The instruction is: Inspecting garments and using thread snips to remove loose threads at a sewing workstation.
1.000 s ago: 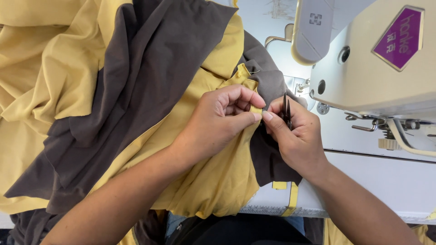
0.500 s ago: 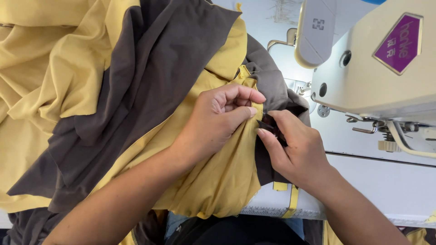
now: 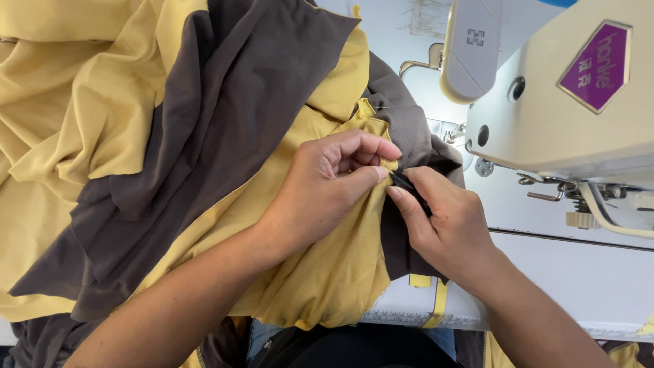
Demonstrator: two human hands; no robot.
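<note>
A large garment of mustard-yellow fabric (image 3: 102, 116) and dark brown fabric (image 3: 225, 116) lies bunched across the table. My left hand (image 3: 327, 187) pinches a yellow edge of it between thumb and bent fingers. My right hand (image 3: 443, 225) meets it from the right, its fingertips closed on a fold of the brown cloth (image 3: 409, 184) where the two colours join. Both hands touch at the seam, just left of the sewing machine (image 3: 565, 102).
The cream sewing machine head with a purple badge fills the upper right, its needle area (image 3: 449, 133) behind the cloth. The white table top (image 3: 579, 279) carries a yellow measuring tape (image 3: 436, 307) near its front edge. Dark clothing on my lap shows below.
My right hand has slid slightly down and right along the brown fold, its fingers flattening. The left hand keeps its pinch on the yellow edge in nearly the same spot.
</note>
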